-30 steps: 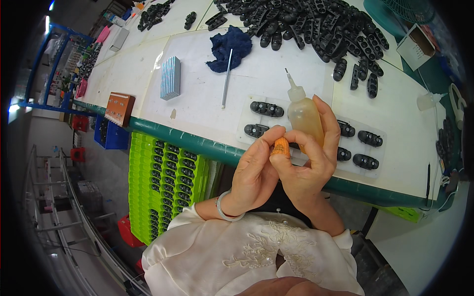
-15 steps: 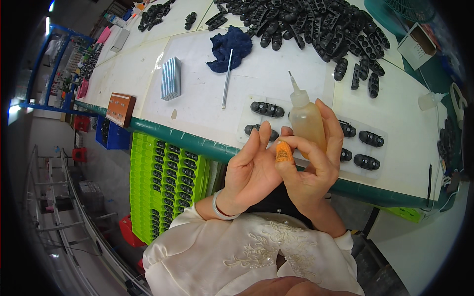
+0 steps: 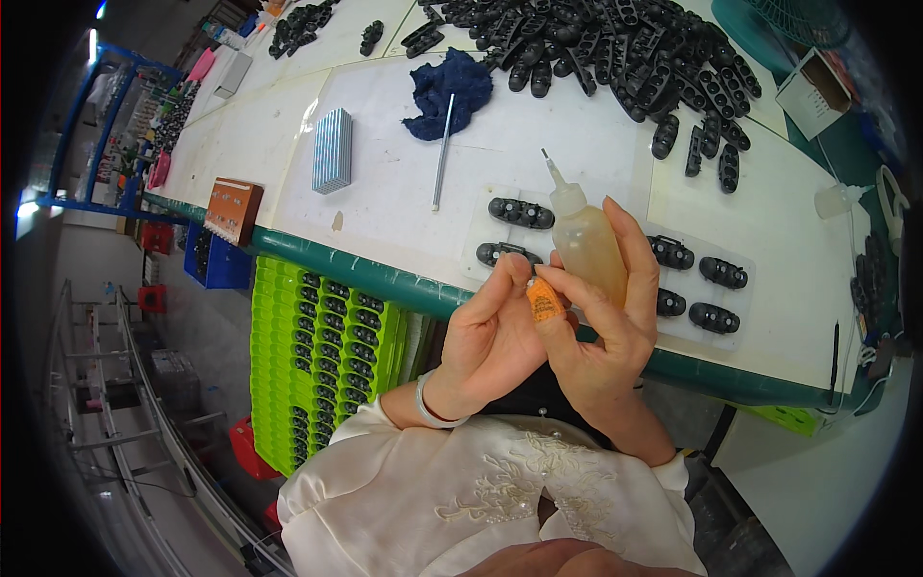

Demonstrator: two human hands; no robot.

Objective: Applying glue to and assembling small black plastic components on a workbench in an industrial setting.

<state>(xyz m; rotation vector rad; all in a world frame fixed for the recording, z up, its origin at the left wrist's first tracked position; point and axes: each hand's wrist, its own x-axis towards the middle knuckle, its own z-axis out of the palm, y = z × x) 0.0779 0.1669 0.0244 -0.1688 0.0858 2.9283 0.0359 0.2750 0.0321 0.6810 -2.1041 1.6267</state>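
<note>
My right hand [image 3: 611, 332] holds a squeeze bottle [image 3: 588, 245] of pale yellow liquid, its thin tip pointing up and to the left. An orange finger cot [image 3: 545, 300] covers my right thumb. My left hand [image 3: 495, 332] is palm up, its fingers pinched together at my right thumb and forefinger; whatever is between them is too small to make out. Just beyond my hands, black oval plastic parts [image 3: 521, 213] with small round studs lie on a clear plate [image 3: 478, 204]. More such parts [image 3: 714, 318] rest on a second plate [image 3: 745, 296] to the right.
A large pile of black parts [image 3: 615, 48] covers the far table. A dark blue cloth [image 3: 452, 91], a thin rod [image 3: 443, 159], a striped block [image 3: 333, 151] and a brown box [image 3: 234, 210] lie leftward. Green trays [image 3: 274, 356] with parts stand below the table edge [image 3: 336, 258].
My left fingers have closed in to meet my right thumb and forefinger. The bottle has shifted slightly left and tilts more that way.
</note>
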